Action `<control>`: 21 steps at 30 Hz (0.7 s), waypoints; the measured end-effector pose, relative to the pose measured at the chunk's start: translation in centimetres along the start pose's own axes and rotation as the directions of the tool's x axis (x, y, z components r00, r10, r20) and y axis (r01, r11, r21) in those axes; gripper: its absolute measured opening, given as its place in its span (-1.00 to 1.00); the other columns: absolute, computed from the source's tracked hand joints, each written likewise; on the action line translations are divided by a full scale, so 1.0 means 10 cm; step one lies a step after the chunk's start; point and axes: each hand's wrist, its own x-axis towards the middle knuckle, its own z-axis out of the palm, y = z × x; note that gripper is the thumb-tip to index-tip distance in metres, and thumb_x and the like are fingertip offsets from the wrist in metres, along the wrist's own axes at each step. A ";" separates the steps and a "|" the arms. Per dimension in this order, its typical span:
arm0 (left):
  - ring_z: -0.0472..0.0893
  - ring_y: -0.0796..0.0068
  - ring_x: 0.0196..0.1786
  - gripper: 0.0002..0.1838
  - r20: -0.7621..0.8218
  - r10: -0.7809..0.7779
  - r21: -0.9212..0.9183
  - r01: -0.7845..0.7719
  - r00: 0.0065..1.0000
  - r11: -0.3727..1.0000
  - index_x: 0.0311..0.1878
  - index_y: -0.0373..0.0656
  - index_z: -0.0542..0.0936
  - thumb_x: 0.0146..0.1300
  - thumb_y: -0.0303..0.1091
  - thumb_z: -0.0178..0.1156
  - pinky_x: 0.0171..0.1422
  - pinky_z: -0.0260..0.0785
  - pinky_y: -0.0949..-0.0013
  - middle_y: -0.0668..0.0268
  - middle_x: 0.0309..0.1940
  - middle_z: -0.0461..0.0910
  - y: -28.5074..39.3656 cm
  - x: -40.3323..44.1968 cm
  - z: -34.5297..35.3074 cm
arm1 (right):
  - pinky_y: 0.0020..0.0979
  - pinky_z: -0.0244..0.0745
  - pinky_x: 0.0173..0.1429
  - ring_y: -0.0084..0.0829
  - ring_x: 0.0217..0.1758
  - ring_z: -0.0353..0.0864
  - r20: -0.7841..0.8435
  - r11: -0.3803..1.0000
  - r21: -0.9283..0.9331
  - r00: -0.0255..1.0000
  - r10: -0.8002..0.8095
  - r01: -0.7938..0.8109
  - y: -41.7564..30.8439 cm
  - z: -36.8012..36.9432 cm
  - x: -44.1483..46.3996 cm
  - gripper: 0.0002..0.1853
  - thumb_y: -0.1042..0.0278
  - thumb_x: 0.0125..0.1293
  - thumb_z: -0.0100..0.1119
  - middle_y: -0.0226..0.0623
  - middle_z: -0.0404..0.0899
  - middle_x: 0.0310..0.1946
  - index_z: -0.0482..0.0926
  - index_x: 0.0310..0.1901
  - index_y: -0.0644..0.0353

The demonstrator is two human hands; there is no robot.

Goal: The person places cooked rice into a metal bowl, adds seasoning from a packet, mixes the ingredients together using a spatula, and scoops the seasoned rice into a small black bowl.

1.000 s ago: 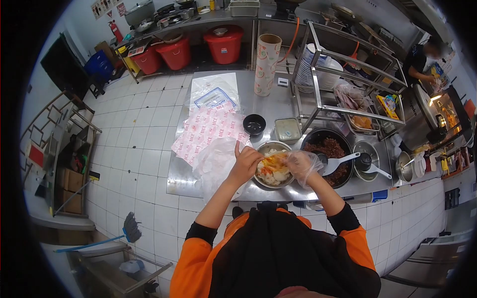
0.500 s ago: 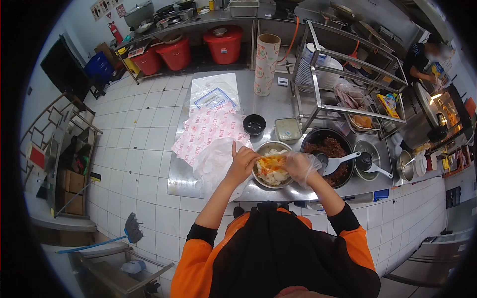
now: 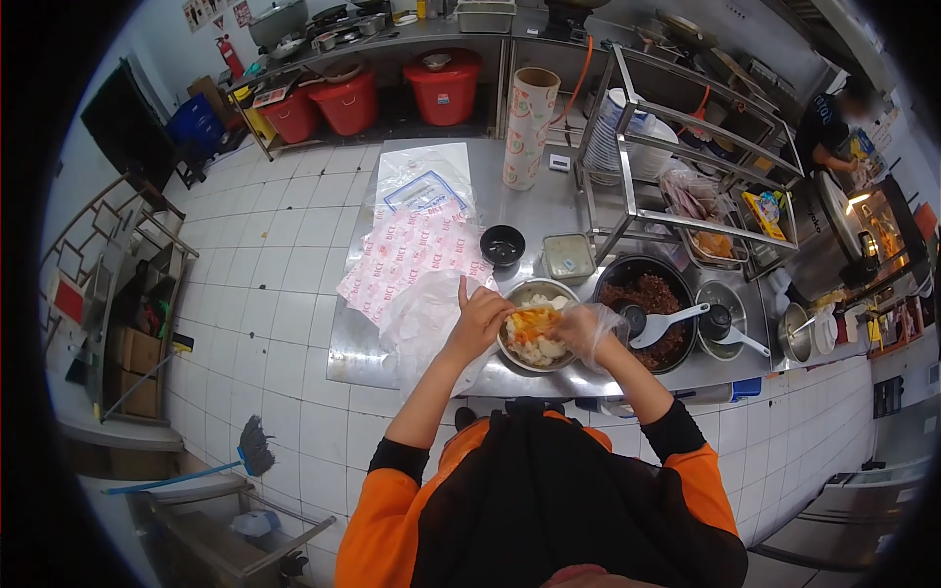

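Left hand [image 3: 476,323] is at the metal bowl [image 3: 535,368], gloved right hand [image 3: 582,330] over the food [image 3: 532,343]. Can't tell if either's fingers are clamped on anything tbh.

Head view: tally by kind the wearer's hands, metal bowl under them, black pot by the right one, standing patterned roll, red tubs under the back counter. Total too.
Left hand + right hand: 2
Metal bowl: 1
Black pot: 1
Patterned roll: 1
Red tubs: 3
Total: 8
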 end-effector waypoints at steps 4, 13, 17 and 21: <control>0.51 0.45 -0.15 -0.95 -0.005 -0.016 -0.032 0.016 1.000 0.999 -0.30 -0.11 0.61 0.19 -0.47 0.18 0.53 -0.48 -0.07 0.43 -0.42 0.52 -0.03 -0.02 0.04 | -0.37 0.52 -0.33 -0.41 -0.46 0.65 0.042 0.991 -0.129 0.999 -0.026 0.032 -0.30 -0.18 -0.04 -0.74 0.29 0.04 0.41 -0.11 0.66 -0.51 0.69 -0.34 0.34; 0.51 0.45 -0.15 -0.95 -0.016 -0.008 -0.068 0.006 1.000 0.998 -0.30 -0.11 0.61 0.19 -0.48 0.18 0.53 -0.48 -0.07 0.41 -0.41 0.52 -0.03 -0.03 0.09 | -0.43 0.53 -0.33 -0.43 -0.48 0.65 -0.070 0.927 0.376 0.997 0.024 0.004 -0.13 0.16 0.06 -0.76 0.33 0.02 0.42 -0.15 0.67 -0.51 0.69 -0.39 0.37; 0.51 0.41 -0.13 -0.95 0.003 -0.012 -0.079 0.012 1.000 0.997 -0.29 -0.12 0.60 0.20 -0.47 0.17 0.52 -0.47 -0.08 0.38 -0.39 0.52 -0.03 -0.04 0.11 | -0.31 0.54 -0.23 -0.26 -0.41 0.67 -0.028 0.999 -0.022 0.999 0.038 -0.039 -0.09 0.15 0.08 -0.74 0.21 0.10 0.34 -0.14 0.67 -0.44 0.69 -0.36 0.27; 0.50 0.40 -0.11 -0.95 0.006 -0.028 -0.084 0.029 1.000 0.996 -0.28 -0.12 0.60 0.21 -0.44 0.17 0.52 -0.47 -0.07 0.38 -0.38 0.53 -0.10 -0.08 0.18 | -0.17 0.52 -0.17 -0.16 -0.36 0.65 0.016 0.934 -0.333 0.991 -0.132 0.130 0.06 0.23 0.09 -0.71 0.09 0.19 0.19 -0.14 0.64 -0.44 0.69 -0.33 0.17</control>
